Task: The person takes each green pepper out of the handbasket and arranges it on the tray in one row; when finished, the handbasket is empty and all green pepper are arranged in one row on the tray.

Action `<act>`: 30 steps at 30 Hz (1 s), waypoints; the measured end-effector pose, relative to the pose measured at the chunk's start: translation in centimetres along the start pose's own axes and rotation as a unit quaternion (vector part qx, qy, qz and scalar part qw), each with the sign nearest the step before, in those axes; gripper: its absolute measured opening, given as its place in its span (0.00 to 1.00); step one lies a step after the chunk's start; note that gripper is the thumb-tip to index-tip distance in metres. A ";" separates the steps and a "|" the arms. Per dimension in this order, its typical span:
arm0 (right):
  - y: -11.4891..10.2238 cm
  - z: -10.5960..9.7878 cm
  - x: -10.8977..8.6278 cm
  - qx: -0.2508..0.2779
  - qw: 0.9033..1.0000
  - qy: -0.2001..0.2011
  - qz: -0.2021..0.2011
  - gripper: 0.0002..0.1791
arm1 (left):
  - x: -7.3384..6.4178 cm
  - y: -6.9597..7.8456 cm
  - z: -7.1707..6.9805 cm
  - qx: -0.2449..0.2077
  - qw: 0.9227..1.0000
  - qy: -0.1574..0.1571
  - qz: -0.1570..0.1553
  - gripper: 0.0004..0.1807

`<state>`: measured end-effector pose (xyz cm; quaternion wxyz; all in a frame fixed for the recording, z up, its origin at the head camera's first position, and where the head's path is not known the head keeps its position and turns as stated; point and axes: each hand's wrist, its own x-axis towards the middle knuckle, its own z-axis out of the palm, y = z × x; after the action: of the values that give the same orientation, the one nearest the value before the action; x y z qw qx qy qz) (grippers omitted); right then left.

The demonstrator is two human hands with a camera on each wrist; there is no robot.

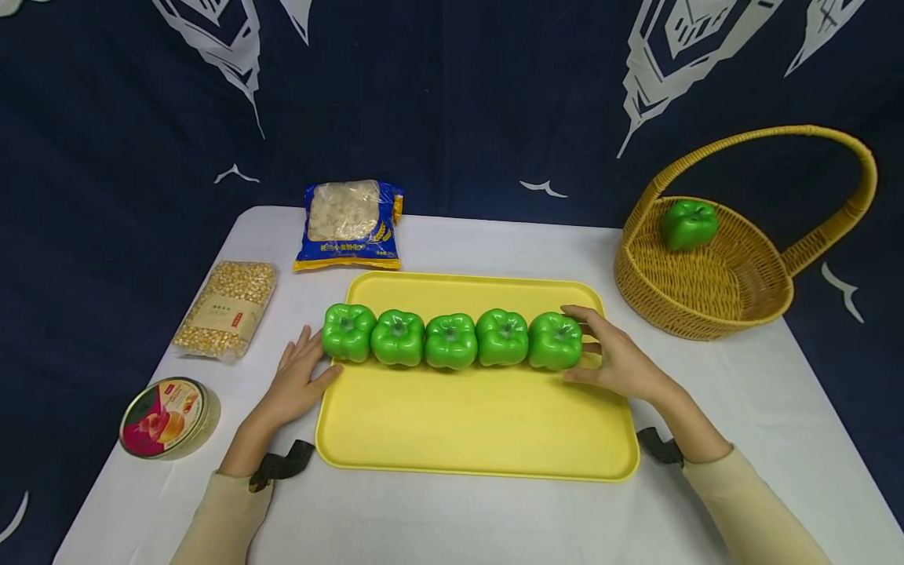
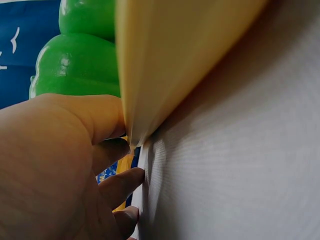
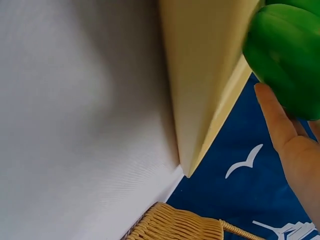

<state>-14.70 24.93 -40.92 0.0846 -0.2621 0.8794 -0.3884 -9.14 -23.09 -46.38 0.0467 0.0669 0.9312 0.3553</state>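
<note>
Several green bell peppers [image 1: 451, 342] stand side by side in a row across the yellow tray [image 1: 480, 431]. At the row's left end, my left hand [image 1: 300, 378] lies by the tray's left edge, its fingers fairly straight and its thumb close to the end pepper [image 1: 348, 333]. Around the right side of the rightmost pepper [image 1: 555, 340] my right hand [image 1: 613, 355] is spread, thumb nearer me and fingers beyond. In the right wrist view a fingertip [image 3: 264, 95] meets or nearly meets that pepper. The left wrist view shows the thumb below the green pepper [image 2: 77, 65], near the tray rim.
A wicker basket [image 1: 706, 302] with a tall handle stands at the back right, one green pepper [image 1: 690, 225] inside. Behind the tray lies a blue-and-yellow food packet [image 1: 348, 224]. On the left are a bag of corn kernels [image 1: 227, 306] and a round lidded jar [image 1: 169, 417].
</note>
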 end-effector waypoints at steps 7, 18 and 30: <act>-0.3 -0.5 -0.1 0.001 1.000 -0.005 -0.002 0.53 | -0.1 0.0 -0.1 -0.001 1.000 0.001 -0.001 0.34; 0.0 -3.2 -1.3 -0.031 0.999 0.038 -0.013 0.50 | -0.1 0.0 -0.1 -0.004 1.000 0.003 0.002 0.34; 1.6 -11.2 -2.3 -0.057 0.971 0.209 0.101 0.44 | 0.0 -0.1 0.1 -0.001 1.000 0.004 0.001 0.33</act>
<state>-17.34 34.15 -34.57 -0.0772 -0.0896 0.9202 -0.3733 -9.17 -23.12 -46.54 0.0430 0.0668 0.9307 0.3570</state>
